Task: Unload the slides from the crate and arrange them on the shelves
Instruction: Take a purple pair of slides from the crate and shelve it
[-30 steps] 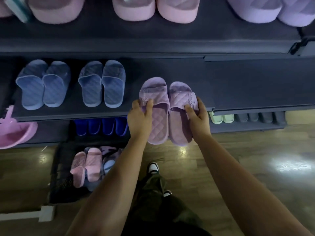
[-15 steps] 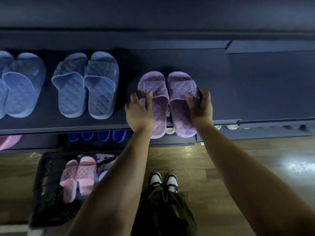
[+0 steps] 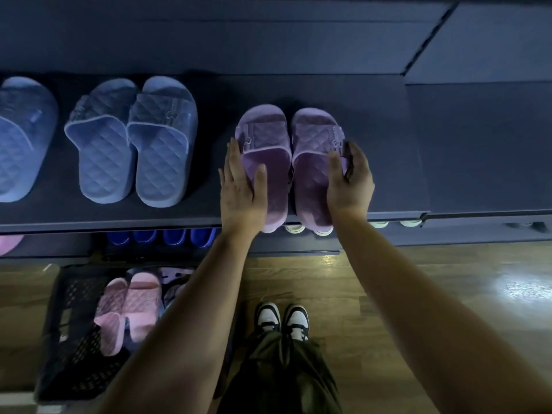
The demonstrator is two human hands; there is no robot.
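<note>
The purple slides (image 3: 291, 162) lie as a pair on the dark shelf (image 3: 388, 174), side by side and touching, with the toes toward the back. Their heels reach a little over the front edge of the shelf.

The left hand (image 3: 242, 189) rests on the outer side of the left slide. Its fingers (image 3: 234, 156) are straight and close together along the edge of the slide, and the thumb lies flat on the insole. This hand does not grip; it only touches.

The right hand (image 3: 351, 180) is at the outer side of the right slide. Its fingers (image 3: 357, 156) are a little bent around the edge near the strap, the thumb lies on the insole, and so the hand lightly holds the edge of this slide between them.

To the left on the same shelf, well apart from the purple pair, stands a pair of blue slides (image 3: 131, 141), and one more blue slide (image 3: 21, 138) shows at the edge of the picture.

Below on the wooden floor (image 3: 388, 294) stands a black crate (image 3: 74, 339). In it lies a pair of pink slides (image 3: 131, 309), and under them other slides are partly hidden. The person's black and white shoes (image 3: 282, 319) stand just to the right of the crate.
</note>
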